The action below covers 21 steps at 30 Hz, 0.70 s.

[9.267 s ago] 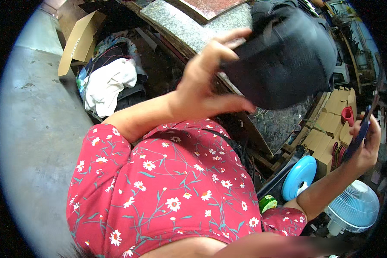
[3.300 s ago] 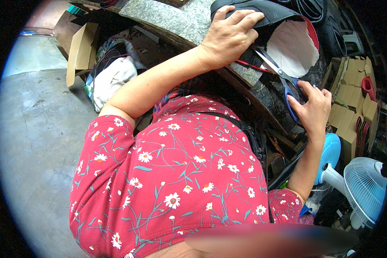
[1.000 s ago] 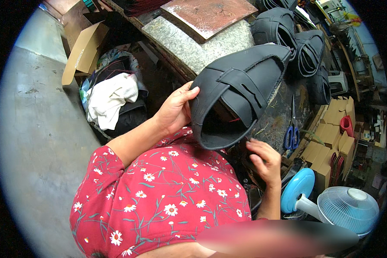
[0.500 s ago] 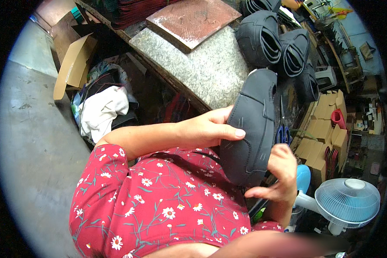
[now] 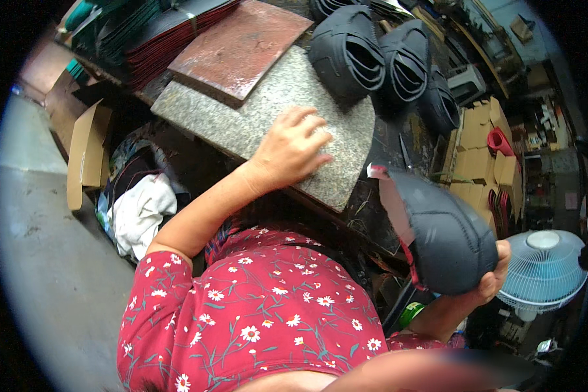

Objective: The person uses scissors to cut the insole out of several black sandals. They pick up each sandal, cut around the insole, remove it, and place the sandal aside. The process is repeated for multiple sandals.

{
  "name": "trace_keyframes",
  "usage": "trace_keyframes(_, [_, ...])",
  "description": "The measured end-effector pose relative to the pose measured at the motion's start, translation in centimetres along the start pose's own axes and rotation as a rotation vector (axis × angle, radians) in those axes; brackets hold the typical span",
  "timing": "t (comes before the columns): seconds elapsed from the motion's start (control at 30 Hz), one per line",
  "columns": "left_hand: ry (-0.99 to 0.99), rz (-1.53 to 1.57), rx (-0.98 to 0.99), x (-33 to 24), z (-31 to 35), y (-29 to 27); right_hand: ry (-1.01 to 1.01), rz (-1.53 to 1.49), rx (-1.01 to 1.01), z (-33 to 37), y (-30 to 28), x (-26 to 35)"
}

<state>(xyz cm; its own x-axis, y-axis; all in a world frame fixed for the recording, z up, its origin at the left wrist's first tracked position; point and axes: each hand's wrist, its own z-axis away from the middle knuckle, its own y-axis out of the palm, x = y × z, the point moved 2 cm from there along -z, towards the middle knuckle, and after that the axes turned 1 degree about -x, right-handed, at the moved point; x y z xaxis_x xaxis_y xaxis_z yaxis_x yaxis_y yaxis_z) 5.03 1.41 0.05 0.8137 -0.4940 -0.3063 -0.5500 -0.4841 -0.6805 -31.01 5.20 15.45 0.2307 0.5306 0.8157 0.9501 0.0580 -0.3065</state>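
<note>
A black shoe upper (image 5: pixel 447 225) with stitched seams and a pinkish lining edge is held out to the right. My right hand (image 5: pixel 493 274) grips it by its rounded lower end, thumb and fingers on the outside. My left hand (image 5: pixel 294 147) is empty, its fingers bent and apart, over the speckled grey stone slab (image 5: pixel 202 121); whether it touches the stone I cannot tell. Beyond the slab stand several more black shoe uppers (image 5: pixel 349 55). A scissor-like blade (image 5: pixel 404 150) lies beside the held upper, its handles hidden.
A reddish-brown square board (image 5: pixel 235 49) rests on the slab. Stacked dark red sheets (image 5: pixel 170 49) sit at the far left. Cardboard boxes (image 5: pixel 473 163) and a blue-white fan (image 5: pixel 543 271) stand at the right. White cloth (image 5: pixel 144 212) lies at the left near an open carton (image 5: pixel 88 153).
My left hand has let go of the shoe upper and moved up and left over the slab. My right hand has taken the upper, turned it and carried it right. The view has shifted.
</note>
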Motion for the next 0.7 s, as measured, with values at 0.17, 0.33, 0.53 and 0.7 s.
trace_keyframes(0.17, [-0.117, -0.024, 0.023, 0.1, 0.3, 1.3, -0.221, 0.188, -0.137, -1.0, -3.3, 0.2])
trace_keyframes(0.33, [-0.271, 0.296, -0.214, 0.1, 0.9, 0.4, -0.557, 0.251, 0.215, -3.4, 3.3, 0.6])
trace_keyframes(0.53, [-0.423, 0.605, -0.319, 1.2, 0.7, -0.8, -0.455, 0.394, 1.018, -1.5, 14.6, -1.4])
trace_keyframes(0.7, [-0.224, 0.263, -0.103, 0.2, 0.1, -0.3, -0.408, 0.105, 1.140, -3.6, 16.3, -0.5])
